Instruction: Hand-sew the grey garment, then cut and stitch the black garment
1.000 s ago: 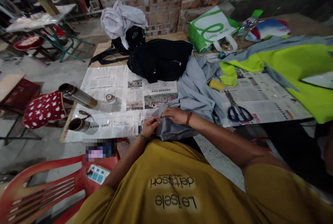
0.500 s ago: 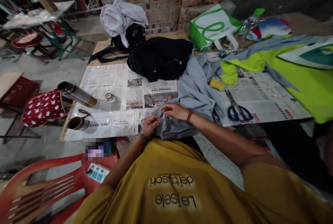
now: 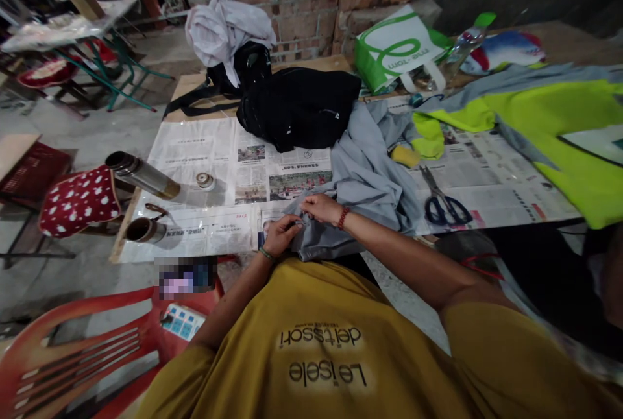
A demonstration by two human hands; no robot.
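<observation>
Grey cloth lies bunched at the near edge of a newspaper-covered table, one end pinched between the left hand's thumb and fingers. The right hand meets it there, fingertips drawn together, what they grip too small to tell. Scissors lie right, near the same edge; a black bag sits behind, toward the far edge.
</observation>
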